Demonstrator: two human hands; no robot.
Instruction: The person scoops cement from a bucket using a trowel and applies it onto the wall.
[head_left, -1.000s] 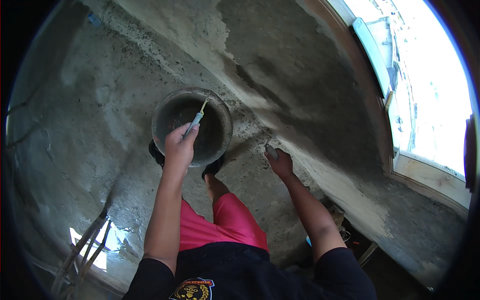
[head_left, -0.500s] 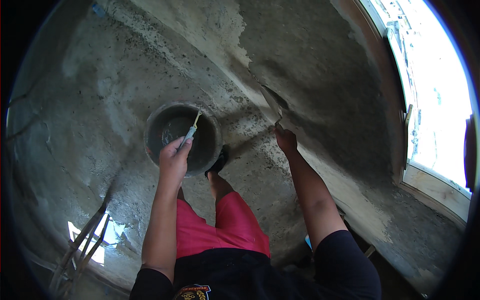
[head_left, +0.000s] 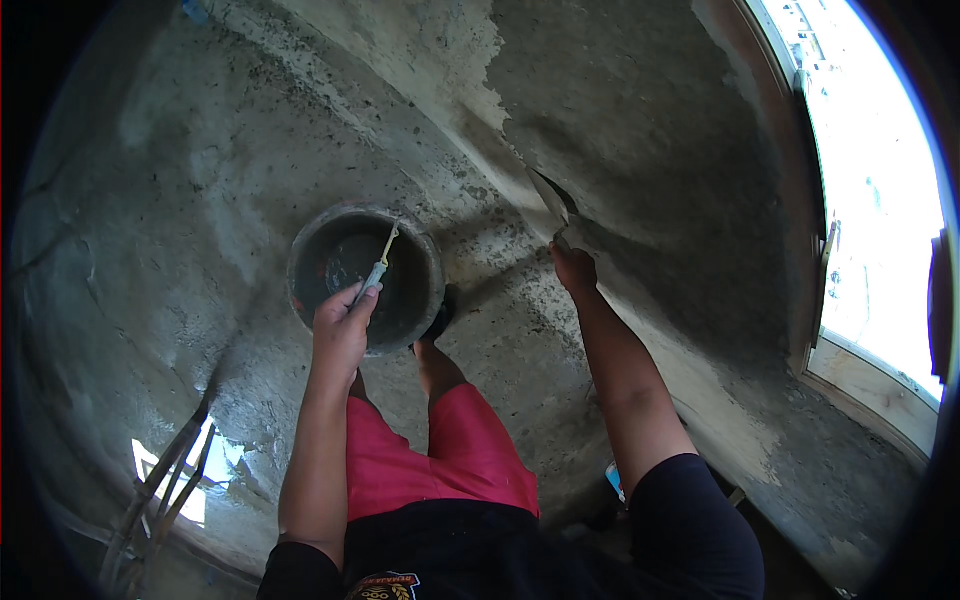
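My left hand is closed around the pale handle of a slim tool with a narrow yellowish neck. Its working end lies over the far right rim of a round grey bucket, and its exact kind cannot be made out. The bucket stands on the floor by my feet, its inside dark and smeared with grey. Out to the right, my right hand grips a trowel. The trowel's thin blade points up and away, against or very close to the wall, at the lower border of the dark grey plaster.
A bright window opening with a wooden frame is on the right. Several poles lean at the lower left, beside a patch of reflected light. Rough concrete floor spreads to the left.
The trowel blade has shifted slightly along the wall and tilted, with my right hand a little higher. My left hand and its tool have dropped slightly toward me over the bucket.
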